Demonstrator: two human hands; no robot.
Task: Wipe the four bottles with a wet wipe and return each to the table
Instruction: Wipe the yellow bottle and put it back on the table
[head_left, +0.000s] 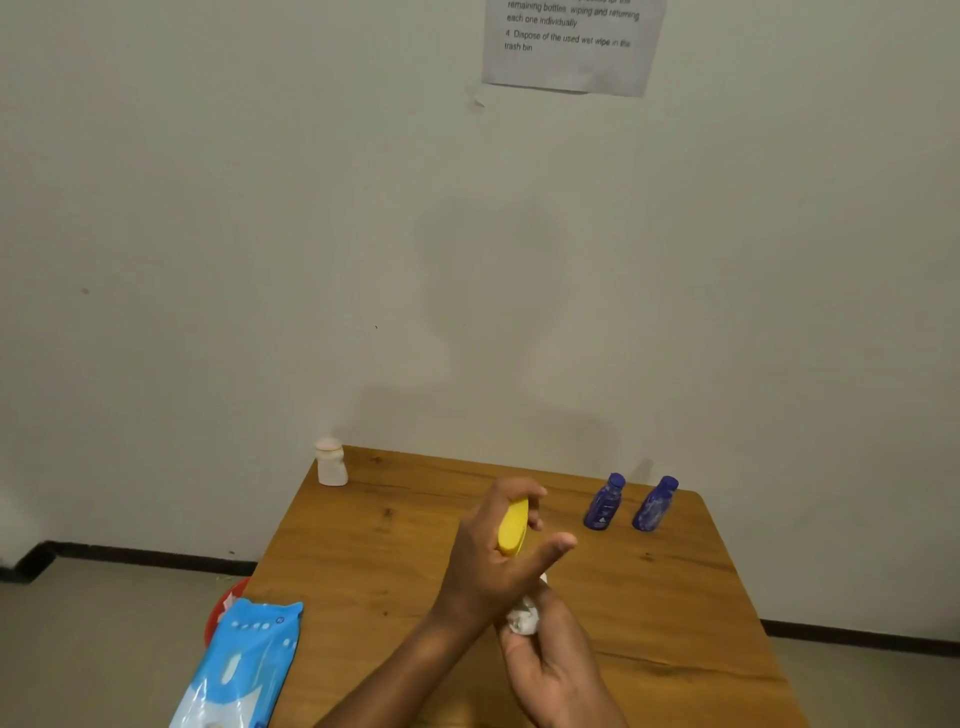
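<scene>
Centrally, left hand (488, 566) grips yellow bottle (513, 526); blue bottles (628, 503) near far edge.

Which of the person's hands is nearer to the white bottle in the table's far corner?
Left. The left hand, holding the yellow bottle, is midway up the table, closer to the white bottle. The right hand, gripping the wipe, is nearer the person.
</scene>
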